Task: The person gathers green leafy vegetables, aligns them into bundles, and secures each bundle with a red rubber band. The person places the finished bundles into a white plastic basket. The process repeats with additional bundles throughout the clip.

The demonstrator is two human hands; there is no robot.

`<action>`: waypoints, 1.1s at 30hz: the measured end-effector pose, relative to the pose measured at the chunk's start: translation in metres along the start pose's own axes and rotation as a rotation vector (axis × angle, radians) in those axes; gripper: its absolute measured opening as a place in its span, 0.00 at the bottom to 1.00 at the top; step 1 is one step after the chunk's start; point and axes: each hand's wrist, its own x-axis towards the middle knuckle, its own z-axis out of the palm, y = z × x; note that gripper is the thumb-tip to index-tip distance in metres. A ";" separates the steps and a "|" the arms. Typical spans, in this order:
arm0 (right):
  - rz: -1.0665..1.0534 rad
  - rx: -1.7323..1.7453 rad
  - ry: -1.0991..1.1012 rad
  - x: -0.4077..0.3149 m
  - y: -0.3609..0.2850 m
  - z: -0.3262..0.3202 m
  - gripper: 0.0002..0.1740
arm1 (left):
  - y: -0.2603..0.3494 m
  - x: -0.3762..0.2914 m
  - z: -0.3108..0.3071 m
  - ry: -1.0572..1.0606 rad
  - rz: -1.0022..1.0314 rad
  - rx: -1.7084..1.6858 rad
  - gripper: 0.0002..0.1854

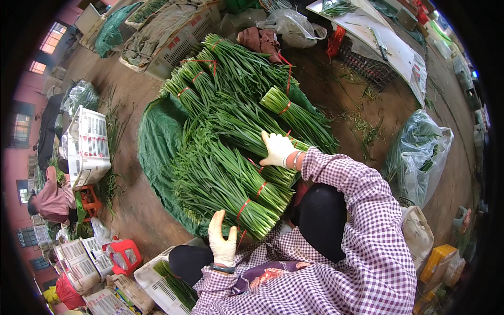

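Observation:
Bundles of green garlic chives, tied with red bands, lie heaped before me on a green woven sheet (pixel 157 138). My right hand (pixel 277 149), in a pale glove, rests on the heap with thumb and fingers spread, touching the chives. Beside the nearest bundle (pixel 248 214) is my left hand (pixel 222 240), also gloved, its fingers raised and apart with nothing in them. Another tied bundle (pixel 293 112) lies on the right of the heap, its pale stem ends pointing away from me. Smaller bundles (pixel 189 84) sit at the far left.
A cloth-covered white crate (pixel 185 35) stands beyond the heap. A knife (pixel 380 43) lies on a white board (pixel 362 27) at upper right. Right of me is a plastic bag of greens (pixel 421 153). A white crate (pixel 157 275) touches my left side; a person (pixel 55 197) sits far left.

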 end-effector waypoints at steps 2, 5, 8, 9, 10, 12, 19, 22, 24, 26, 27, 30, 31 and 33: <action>-0.023 -0.190 -0.008 -0.001 -0.009 0.005 0.70 | 0.011 0.001 0.005 -0.004 0.056 0.085 0.37; 0.034 -0.167 -0.044 0.008 -0.006 0.004 0.65 | 0.024 0.001 0.009 0.009 0.099 0.113 0.38; 0.046 0.120 -0.051 0.019 0.012 -0.015 0.65 | 0.028 -0.001 0.006 0.026 0.098 0.105 0.38; 0.052 0.221 -0.059 0.021 0.020 -0.025 0.65 | 0.028 0.000 0.004 0.033 0.108 0.112 0.38; 0.050 0.348 -0.079 0.022 0.028 -0.038 0.65 | 0.027 0.000 0.001 0.034 0.111 0.118 0.38; -0.013 0.831 -0.167 0.014 0.042 -0.066 0.58 | 0.027 0.005 -0.002 0.030 0.161 0.156 0.38; 0.219 1.669 -0.443 -0.067 0.024 -0.149 0.32 | 0.085 0.078 0.030 -0.001 0.501 0.148 0.56; 0.113 1.608 -0.320 -0.103 -0.006 -0.152 0.34 | 0.118 0.113 0.058 0.009 0.742 0.222 0.56; 0.021 1.602 -0.378 -0.114 -0.014 -0.151 0.39 | 0.128 0.131 0.071 0.102 0.920 0.105 0.56; -0.116 1.479 -0.274 -0.115 -0.010 -0.150 0.32 | 0.129 0.136 0.074 0.170 0.903 -0.024 0.49; -0.180 1.368 -0.217 -0.110 -0.007 -0.149 0.30 | 0.127 0.137 0.073 0.153 0.856 -0.176 0.45; -0.246 1.083 0.103 -0.104 0.002 -0.142 0.27 | 0.124 0.150 0.066 0.307 0.492 -0.667 0.20; -0.292 0.970 0.203 -0.104 0.003 -0.138 0.28 | 0.119 0.155 0.056 0.392 0.434 -0.600 0.21; -0.389 0.791 0.378 -0.106 0.007 -0.132 0.28 | 0.108 0.163 0.028 0.342 0.165 -1.039 0.26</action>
